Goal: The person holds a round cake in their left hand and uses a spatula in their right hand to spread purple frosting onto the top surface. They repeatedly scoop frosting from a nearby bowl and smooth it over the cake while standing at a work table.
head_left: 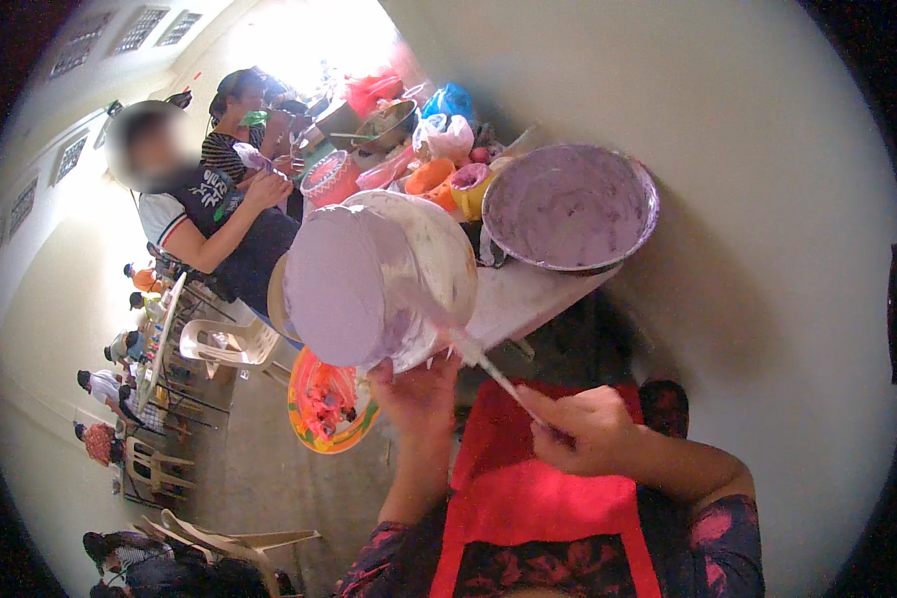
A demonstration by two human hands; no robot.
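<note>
A large round cake fills the middle of the view, tilted, with smooth lilac icing on its broad face. Its right side is whiter, with lilac smears. My left hand grips the cake's near lower edge, its fingers partly hidden behind it. In my closed right hand is a long narrow icing spatula, its smeared blade reaching the lower right side of the cake. A wide bowl, coated inside with lilac icing, rests on the table beyond my right hand.
Piping bags, a pink basket, an orange container and another bowl crowd the far table. Two people stand at the left, the nearer holding a lilac piping bag. An orange basin and a plastic chair are lower left.
</note>
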